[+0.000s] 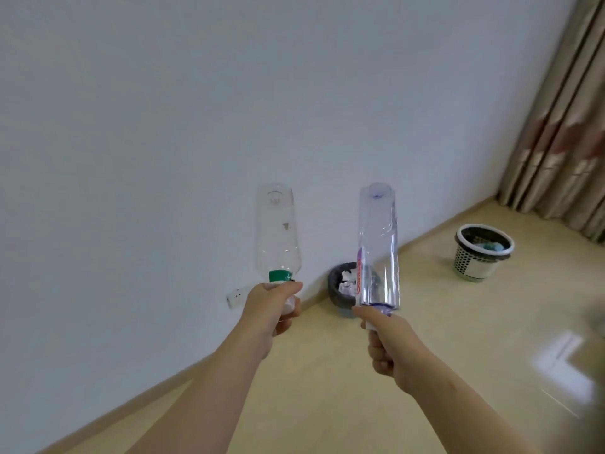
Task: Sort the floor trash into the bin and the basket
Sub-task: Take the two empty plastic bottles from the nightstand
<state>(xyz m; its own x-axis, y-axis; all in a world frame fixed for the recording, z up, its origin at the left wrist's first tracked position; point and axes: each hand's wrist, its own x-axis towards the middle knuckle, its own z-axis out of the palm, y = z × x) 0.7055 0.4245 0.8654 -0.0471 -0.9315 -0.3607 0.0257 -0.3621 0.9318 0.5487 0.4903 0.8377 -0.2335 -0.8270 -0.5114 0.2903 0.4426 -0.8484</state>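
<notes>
My left hand (273, 308) grips a clear plastic bottle with a green band (277, 231) by its neck, base pointing up. My right hand (389, 345) holds a taller clear bottle with a purple label (378, 247) the same way, neck down. Both bottles stand nearly upright in the air in front of the wall. Behind them on the floor against the wall sits a dark round bin (337, 283) with crumpled white paper inside. Farther right stands a perforated basket (481, 257) with a white rim, holding something bluish.
A white wall fills the left and top, with a wall socket (237, 296) low near my left hand. Beige curtains (563, 126) hang at the far right. The floor is glossy beige with a bright reflection at the right.
</notes>
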